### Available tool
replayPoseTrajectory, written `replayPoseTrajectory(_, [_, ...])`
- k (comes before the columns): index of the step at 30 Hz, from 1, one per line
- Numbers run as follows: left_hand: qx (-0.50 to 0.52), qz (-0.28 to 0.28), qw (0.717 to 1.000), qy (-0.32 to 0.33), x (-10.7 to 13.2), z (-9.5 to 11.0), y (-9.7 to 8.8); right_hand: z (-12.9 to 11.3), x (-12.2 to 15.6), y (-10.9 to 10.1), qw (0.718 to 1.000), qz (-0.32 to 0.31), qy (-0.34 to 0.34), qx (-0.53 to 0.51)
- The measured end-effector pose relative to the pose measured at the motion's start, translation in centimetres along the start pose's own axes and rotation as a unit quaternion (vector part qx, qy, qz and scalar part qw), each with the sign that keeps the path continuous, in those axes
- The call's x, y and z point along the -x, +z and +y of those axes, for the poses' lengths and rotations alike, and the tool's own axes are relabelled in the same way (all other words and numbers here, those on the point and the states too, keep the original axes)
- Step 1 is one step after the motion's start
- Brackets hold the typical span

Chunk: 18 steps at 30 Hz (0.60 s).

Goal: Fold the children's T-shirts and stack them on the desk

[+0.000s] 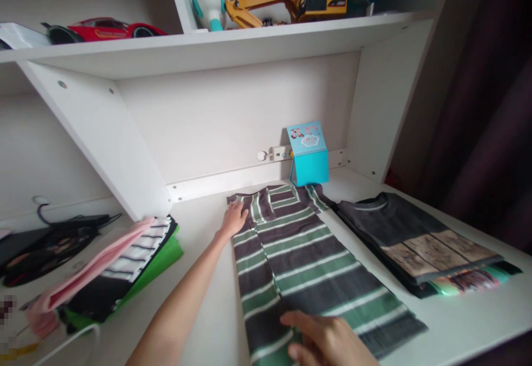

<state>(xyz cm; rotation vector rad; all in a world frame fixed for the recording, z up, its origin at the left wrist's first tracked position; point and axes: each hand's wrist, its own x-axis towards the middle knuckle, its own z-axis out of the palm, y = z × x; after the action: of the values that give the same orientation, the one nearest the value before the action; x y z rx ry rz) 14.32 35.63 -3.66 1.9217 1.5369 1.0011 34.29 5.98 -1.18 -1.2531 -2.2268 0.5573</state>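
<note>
A striped shirt (305, 249) in green, dark grey and white lies lengthwise on the white desk (199, 305), its collar end towards the wall. Its left side is folded inward, leaving a long edge down the front. My left hand (235, 219) rests flat on the folded part near the collar, fingers stretched out. Over the lower part of the shirt is my right hand (326, 338), bent, with a gap between the index finger and the digit below it. Its other fingers are hidden, and I see no cloth gripped in it.
Folded dark T-shirts (432, 238) are stacked at the right. At the left lie folded pink, striped and green clothes (128, 261) beside a black hanger (45, 214). A blue desk calendar (310, 158) stands behind the shirt. Overhead, a shelf (249, 50) holds a toy excavator (286, 0).
</note>
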Motion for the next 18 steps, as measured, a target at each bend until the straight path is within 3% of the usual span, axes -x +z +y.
replayPoseTrajectory(3, [-0.196,-0.052,0.979,0.011,1.5,-1.1,-0.2,0.6,-3.7,-3.6,0.996,0.002,0.051,0.067])
replayPoseTrajectory(6, [-0.335,-0.081,0.939,0.016,1.8,-1.2,-0.3,3.3,-9.9,-5.0,0.985,0.012,0.123,0.117])
replayPoseTrajectory(9, [-0.363,-0.087,0.927,0.014,1.6,-1.0,-0.3,6.3,-16.4,-4.0,0.968,0.051,0.203,0.137])
replayPoseTrajectory(12, [-0.372,-0.090,0.924,0.005,1.4,-1.0,-0.2,7.9,-20.9,-2.0,0.948,0.086,0.266,0.151])
replayPoseTrajectory(15, [-0.376,-0.092,0.922,-0.003,1.4,-1.0,-0.2,8.2,-22.8,-0.5,0.940,0.104,0.283,0.162])
replayPoseTrajectory(18, [-0.375,-0.088,0.923,-0.008,1.5,-0.9,-0.2,8.3,-22.9,-0.2,0.943,0.116,0.256,0.179])
